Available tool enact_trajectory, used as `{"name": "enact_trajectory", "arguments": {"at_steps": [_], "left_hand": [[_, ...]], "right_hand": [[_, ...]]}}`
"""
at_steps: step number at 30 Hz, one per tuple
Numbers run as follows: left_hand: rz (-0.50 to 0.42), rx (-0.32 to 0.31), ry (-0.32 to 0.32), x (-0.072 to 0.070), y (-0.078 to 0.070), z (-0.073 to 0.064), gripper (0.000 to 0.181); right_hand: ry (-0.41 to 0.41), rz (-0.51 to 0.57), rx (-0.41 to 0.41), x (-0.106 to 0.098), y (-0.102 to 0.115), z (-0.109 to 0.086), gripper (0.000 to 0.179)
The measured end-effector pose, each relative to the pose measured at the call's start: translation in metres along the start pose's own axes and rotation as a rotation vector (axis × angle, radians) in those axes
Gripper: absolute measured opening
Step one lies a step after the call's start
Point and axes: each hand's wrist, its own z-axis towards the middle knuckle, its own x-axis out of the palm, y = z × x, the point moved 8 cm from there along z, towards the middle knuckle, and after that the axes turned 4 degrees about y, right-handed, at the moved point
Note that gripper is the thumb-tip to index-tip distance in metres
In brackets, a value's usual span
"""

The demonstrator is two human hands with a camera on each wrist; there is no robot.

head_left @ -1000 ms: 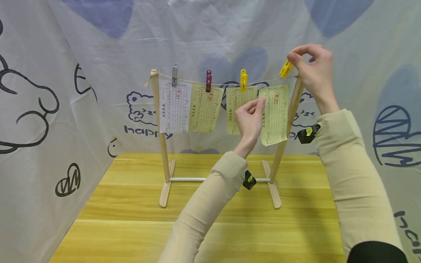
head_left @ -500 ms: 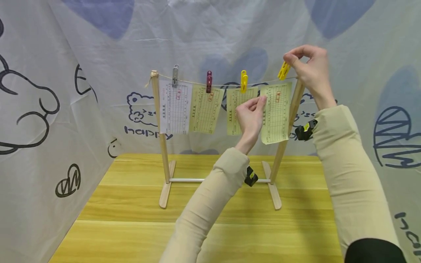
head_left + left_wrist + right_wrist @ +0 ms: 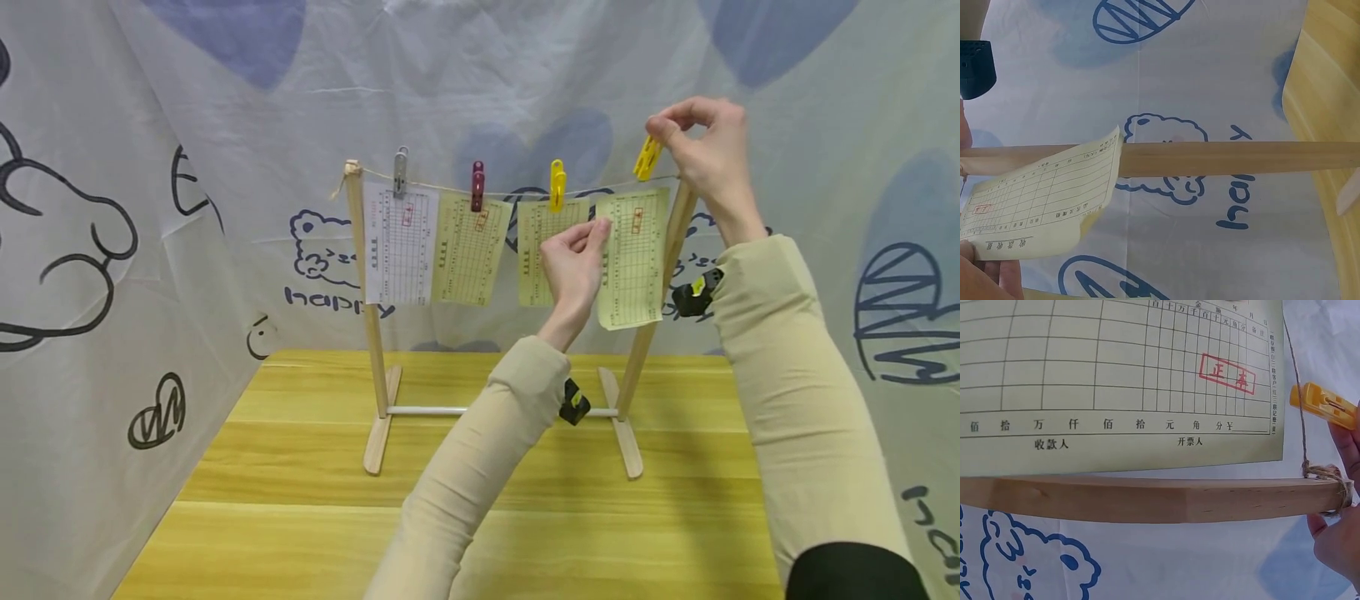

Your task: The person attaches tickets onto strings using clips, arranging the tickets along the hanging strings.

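Note:
My left hand pinches the left edge of a pale yellow receipt slip with a red stamp, held upright just under the string. In the left wrist view the slip's lower corner curls. My right hand pinches a yellow clothespin by its upper end, above and right of the slip. In the right wrist view the clothespin's tip is right at the string, apart from the slip's edge.
A wooden rack stands on the wood-grain table. From its string hang a white slip under a grey clothespin, a yellow slip under a dark red clothespin, and another yellow slip under a yellow clothespin.
My right hand has shifted slightly left with the yellow clothespin. The slip in my left hand has moved a little right and up. The other slips hang as before.

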Motion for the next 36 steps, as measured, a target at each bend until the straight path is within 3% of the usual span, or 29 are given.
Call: {"name": "enact_trajectory", "arguments": {"at_steps": [6, 15, 22, 36], "left_hand": [[0.002, -0.008, -0.015, -0.001, -0.0003, 0.0001, 0.02], [0.008, 0.002, -0.021, -0.0024, -0.0004, 0.0001, 0.019], [0.004, 0.0, -0.02, -0.0021, -0.0002, 0.0005, 0.019], [0.003, -0.014, -0.011, -0.0007, 0.0, 0.0026, 0.019]], "right_hand": [[0.03, -0.052, 0.014, 0.0015, 0.0014, 0.0011, 0.01], [0.034, -0.015, 0.046, -0.0032, 0.0009, 0.0002, 0.011], [0.072, -0.07, 0.05, -0.0001, 0.0038, -0.0003, 0.003], [0.145, -0.136, 0.091, 0.0062, -0.0018, -0.0022, 0.015]]}}
